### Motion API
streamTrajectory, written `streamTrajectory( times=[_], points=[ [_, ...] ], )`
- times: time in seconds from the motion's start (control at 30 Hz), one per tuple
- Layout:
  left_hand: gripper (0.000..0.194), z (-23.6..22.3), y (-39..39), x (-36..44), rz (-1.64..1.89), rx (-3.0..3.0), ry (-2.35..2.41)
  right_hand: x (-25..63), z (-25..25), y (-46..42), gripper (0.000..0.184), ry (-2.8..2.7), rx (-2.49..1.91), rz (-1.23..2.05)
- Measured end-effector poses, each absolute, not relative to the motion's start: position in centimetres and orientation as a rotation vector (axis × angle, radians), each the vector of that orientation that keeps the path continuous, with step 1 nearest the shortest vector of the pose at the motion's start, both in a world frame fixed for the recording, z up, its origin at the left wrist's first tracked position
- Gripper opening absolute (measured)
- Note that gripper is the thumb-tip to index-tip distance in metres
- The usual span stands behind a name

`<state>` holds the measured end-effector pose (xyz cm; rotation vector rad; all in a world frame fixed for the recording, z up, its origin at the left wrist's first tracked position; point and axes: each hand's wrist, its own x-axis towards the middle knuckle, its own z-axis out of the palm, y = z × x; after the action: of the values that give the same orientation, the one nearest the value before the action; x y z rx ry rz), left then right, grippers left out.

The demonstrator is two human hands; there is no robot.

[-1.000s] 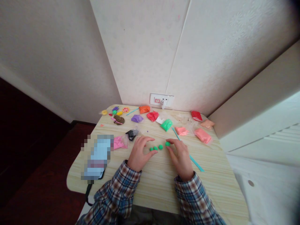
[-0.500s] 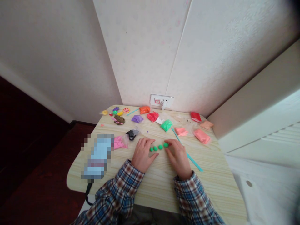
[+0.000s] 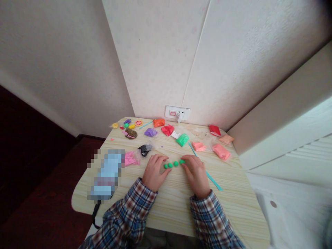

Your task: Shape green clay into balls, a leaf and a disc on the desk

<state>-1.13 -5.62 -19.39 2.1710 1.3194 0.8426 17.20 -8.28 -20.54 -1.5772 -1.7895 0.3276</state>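
Note:
Several small green clay balls (image 3: 176, 163) form a slightly slanting row on the wooden table, between my two hands. My left hand (image 3: 155, 172) is at the row's left end. Its thumb and fingers curve apart around the leftmost ball (image 3: 165, 166), and the thumb is close under the neighbouring one. At the other end, my right hand (image 3: 195, 174) has its thumb and fingertips closed on the rightmost green ball (image 3: 182, 161), which they partly cover. A turquoise clay tool (image 3: 214, 181) runs behind my right hand, which hides its middle.
Beyond my hands lie bags of green (image 3: 183, 139), red (image 3: 168, 130), purple (image 3: 150, 132), black (image 3: 145, 149) and pink clay (image 3: 131, 158). Salmon packets (image 3: 221, 152) are at right. A blurred-out device (image 3: 107, 174) with a cable lies left. Small clay figures (image 3: 131, 133) sit at the back left.
My left thumb has drawn in towards the left-hand balls. The right fingers stay on the rightmost ball. The whole view has shifted slightly.

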Motion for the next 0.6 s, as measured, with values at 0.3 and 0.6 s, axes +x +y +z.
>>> streamTrajectory(
  times=[0.3,0.6],
  points=[
    [0.056,-19.1,-6.4,-1.1,0.769,2.576,1.144,17.3,-21.1,-8.5,0.026,-1.840,-1.526,0.288],
    [0.081,-19.1,-7.5,-2.5,0.564,2.776,1.087,18.8,-20.8,-9.9,0.049,-1.986,-1.430,0.091]
  ],
)
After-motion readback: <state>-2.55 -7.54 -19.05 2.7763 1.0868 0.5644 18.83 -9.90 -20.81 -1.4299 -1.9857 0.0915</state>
